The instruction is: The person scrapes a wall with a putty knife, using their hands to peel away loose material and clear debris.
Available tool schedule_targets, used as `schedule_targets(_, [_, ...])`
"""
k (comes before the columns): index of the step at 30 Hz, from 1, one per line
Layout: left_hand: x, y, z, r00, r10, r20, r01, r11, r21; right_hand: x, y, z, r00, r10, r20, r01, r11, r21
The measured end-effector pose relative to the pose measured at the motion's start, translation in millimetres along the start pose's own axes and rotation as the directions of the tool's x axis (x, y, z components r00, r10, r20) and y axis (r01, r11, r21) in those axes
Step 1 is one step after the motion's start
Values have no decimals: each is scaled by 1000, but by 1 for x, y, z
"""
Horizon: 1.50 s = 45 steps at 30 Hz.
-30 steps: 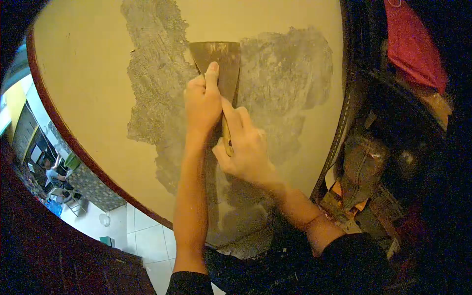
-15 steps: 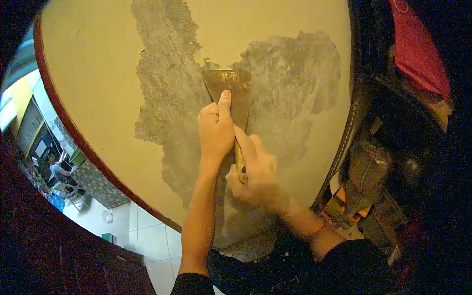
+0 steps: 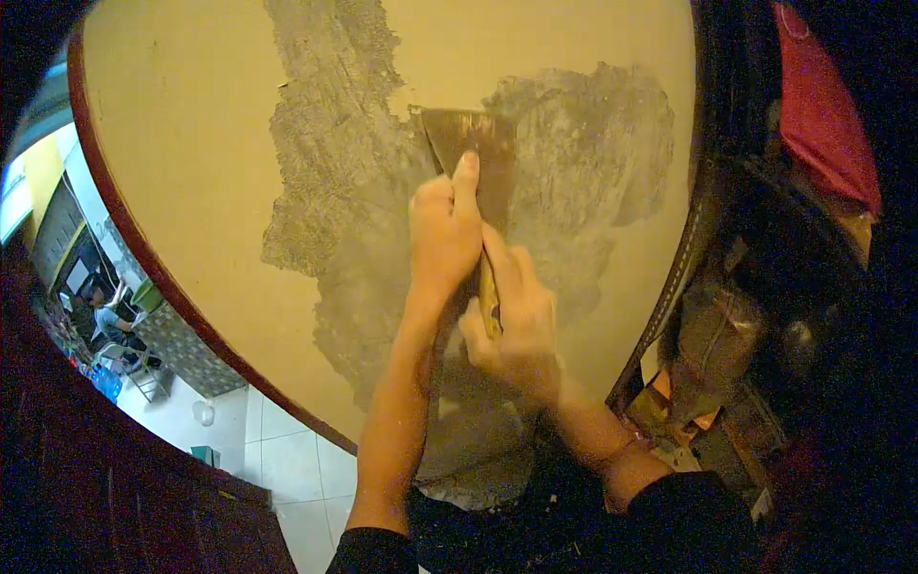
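A wide scraper (image 3: 492,158) with a worn metal blade and a yellowish handle lies against a yellow wall (image 3: 191,163). Its blade edge touches the wall where yellow paint meets bare grey patches (image 3: 583,134). My left hand (image 3: 448,225) is closed round the lower blade, its thumb stretched up along the metal. Just below and to the right, my right hand (image 3: 516,316) is wrapped round the handle and slightly blurred.
Dark red trim (image 3: 143,253) borders the wall on the left. Beyond it, a person (image 3: 110,320) sits on a chair near a green container (image 3: 147,296). Red cloth (image 3: 822,115) hangs at the right, above a dark bag (image 3: 717,325) and cluttered items.
Both hands and the scraper have moved up and to the right along the wall. The blade now reaches higher, and the view has shifted slightly.
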<state>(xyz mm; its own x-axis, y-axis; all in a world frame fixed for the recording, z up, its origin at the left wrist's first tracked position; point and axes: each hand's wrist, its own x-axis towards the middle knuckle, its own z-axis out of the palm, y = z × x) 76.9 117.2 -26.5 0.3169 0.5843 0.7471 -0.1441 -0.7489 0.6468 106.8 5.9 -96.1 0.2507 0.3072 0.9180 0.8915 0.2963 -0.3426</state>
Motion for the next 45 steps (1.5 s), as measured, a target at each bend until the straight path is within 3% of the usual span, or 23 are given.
schedule_targets(3, [9,11,3,999,-37,22,39,994,-98,10,-1,-5,1000,20,-10,-19,999,34])
schedule_targets(5, [-4,2,4,1000,-6,17,5,998,64,-6,-3,-10,999,31,20,-31,999,24])
schedule_targets(9, [-19,-7,4,999,37,11,-38,995,87,-23,5,-9,997,41,67,-42,999,12])
schedule_targets(11, [-16,-3,5,988,-131,79,138,987,-81,-17,-4,-19,995,59,79,-61,998,32])
schedule_targets(15, [-24,10,6,988,-148,34,151,983,-104,-15,-5,-23,992,73,105,-79,995,55])
schedule_targets(16, [-26,7,5,992,-125,13,126,992,-29,-19,-2,-19,990,78,115,-85,995,56])
schedule_targets(18, [-33,3,4,994,-106,-11,107,993,50,-29,7,-8,997,51,52,-51,999,-7])
schedule_targets(20, [-36,3,3,986,-162,44,165,983,-77,-22,12,-12,999,14,40,-13,1000,-15])
schedule_targets(22, [-51,12,4,998,-69,-10,66,977,-202,-22,13,-16,999,-42,30,43,999,-31])
schedule_targets(24, [-71,1,-3,990,73,-119,-94,979,-180,-24,7,-22,996,-55,63,51,997,56])
schedule_targets(25, [-85,-1,-19,999,11,-40,-14,996,-89,-34,4,-24,993,-46,105,31,989,142])
schedule_targets(26, [-103,-2,-35,997,-67,34,67,998,-1,-48,5,-20,986,-128,107,118,988,95])
schedule_targets(27, [-119,-4,-48,996,-89,15,90,995,-48,-67,8,-19,973,-207,106,205,978,35])
schedule_targets(29, [-161,-14,-61,982,-161,-96,150,982,-118,-129,17,-24,917,-76,392,-7,979,206])
schedule_targets(30, [-180,-25,-66,964,-194,-184,171,976,-134,-159,26,-19,888,-94,450,-58,948,312])
schedule_targets(32, [-214,-57,-81,917,-358,-174,336,931,-144,-191,33,-9,861,-110,497,-121,904,410])
schedule_targets(34, [-277,-132,-85,860,-472,-195,488,872,44,-208,21,-10,812,-136,567,-76,939,335])
schedule_targets(35, [-277,-118,-91,861,-472,-187,488,871,47,-220,19,-9,816,-129,564,-81,940,332])
schedule_targets(37, [-283,-88,-103,774,-607,-181,629,770,109,-240,16,-8,814,13,581,-305,860,409])
schedule_targets(38, [-292,-93,-100,772,-612,-171,632,768,106,-239,14,-9,813,23,582,-311,862,400])
schedule_targets(40, [-309,-103,-96,703,-685,-192,700,714,14,-234,10,-17,661,212,720,-559,779,284])
schedule_targets(43, [-313,-115,-101,781,-620,-80,620,784,-25,-231,10,-10,695,205,690,-477,849,228])
schedule_targets(45, [-314,-123,-100,801,-598,-13,598,801,-24,-238,17,-8,676,247,694,-504,842,191])
